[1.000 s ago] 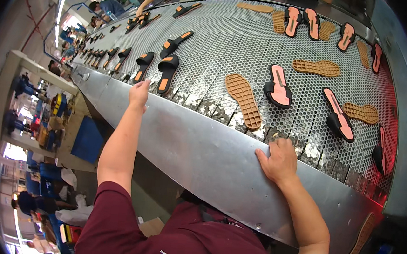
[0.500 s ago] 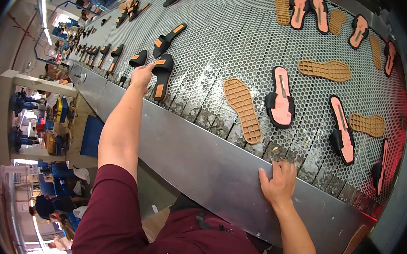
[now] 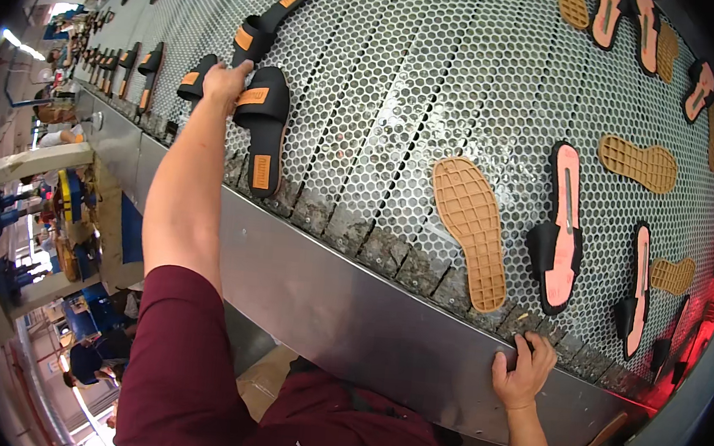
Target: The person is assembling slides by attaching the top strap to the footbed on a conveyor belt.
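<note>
Left hand [image 3: 227, 82] grip: arm stretched far out, fingers curled down onto the black slide sandal [image 3: 262, 125], right at its strap end. Whether the fingers are actually clamped on the strap or just pressing on it, cannot tell; the fingertips are hidden behind the hand.

Sandal lies flat on the perforated metal conveyor [image 3: 403, 83], near its front edge, tan patch on the strap and another at the heel.

Just past the grip, a second black sandal [image 3: 268, 20] with tan patches. To the left of it, a smaller black piece [image 3: 196, 75], then a row of more black sandals [image 3: 125, 62] running away along the edge.

Right of the grip, well apart: a tan waffle-pattern outsole [image 3: 471, 229] lying sole-up, then a black-and-pink sandal [image 3: 562, 228], another one [image 3: 636, 290] beyond it, and a second tan outsole [image 3: 638, 161] further back.

Right hand [image 3: 522, 373]: fingers hooked over the belt's front lip above the steel side panel [image 3: 350, 307], holding nothing loose. Looks like bracing for the long reach.

Step, as I read it: taking hold of or positioning the near black sandal. Next move needs a firm hold on the strap before any lift or slide; the neighbouring pieces sit close, so keep the motion clear of them.
</note>
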Available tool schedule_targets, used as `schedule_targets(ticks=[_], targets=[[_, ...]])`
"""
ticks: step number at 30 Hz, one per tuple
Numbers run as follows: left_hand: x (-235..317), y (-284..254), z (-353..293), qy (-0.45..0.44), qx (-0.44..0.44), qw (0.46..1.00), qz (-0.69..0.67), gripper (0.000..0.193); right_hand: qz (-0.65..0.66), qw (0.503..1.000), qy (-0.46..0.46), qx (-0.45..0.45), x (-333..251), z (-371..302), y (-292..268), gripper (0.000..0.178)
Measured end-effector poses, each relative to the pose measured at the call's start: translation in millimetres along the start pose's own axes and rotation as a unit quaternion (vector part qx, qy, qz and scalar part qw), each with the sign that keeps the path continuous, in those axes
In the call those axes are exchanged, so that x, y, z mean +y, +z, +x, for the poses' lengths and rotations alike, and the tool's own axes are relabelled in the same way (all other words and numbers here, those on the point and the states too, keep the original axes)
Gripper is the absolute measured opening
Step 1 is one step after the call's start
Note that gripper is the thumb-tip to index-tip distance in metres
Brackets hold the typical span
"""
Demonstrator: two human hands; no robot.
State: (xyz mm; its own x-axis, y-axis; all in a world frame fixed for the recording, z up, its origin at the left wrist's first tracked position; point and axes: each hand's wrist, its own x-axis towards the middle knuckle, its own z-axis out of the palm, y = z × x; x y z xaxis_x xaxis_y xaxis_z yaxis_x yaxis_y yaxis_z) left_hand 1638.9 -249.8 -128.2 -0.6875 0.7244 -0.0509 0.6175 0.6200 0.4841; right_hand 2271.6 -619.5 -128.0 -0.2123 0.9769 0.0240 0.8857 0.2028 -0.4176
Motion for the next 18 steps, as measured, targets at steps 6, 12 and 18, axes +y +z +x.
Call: schedule_targets(ticks=[6, 12, 18], targets=[[39.1, 7.7, 17.8, 0.006, -0.149, 0.989, -0.003, 0.073, -0.020, 0.999, 0.021, -0.013, -1.0, 3.8, -2.5, 0.038], [50.5, 14.4, 26.7, 0.010, -0.119, 0.992, -0.047, 0.098, -0.022, 0.999, 0.011, -0.029, 5.8, 3.7, -2.7, 0.037], [68.2, 35.9, 18.6, 0.169, -0.055, 0.980, 0.090, 0.095, -0.020, 0.999, 0.009, -0.030, 10.1, 0.9, -8.3, 0.037]])
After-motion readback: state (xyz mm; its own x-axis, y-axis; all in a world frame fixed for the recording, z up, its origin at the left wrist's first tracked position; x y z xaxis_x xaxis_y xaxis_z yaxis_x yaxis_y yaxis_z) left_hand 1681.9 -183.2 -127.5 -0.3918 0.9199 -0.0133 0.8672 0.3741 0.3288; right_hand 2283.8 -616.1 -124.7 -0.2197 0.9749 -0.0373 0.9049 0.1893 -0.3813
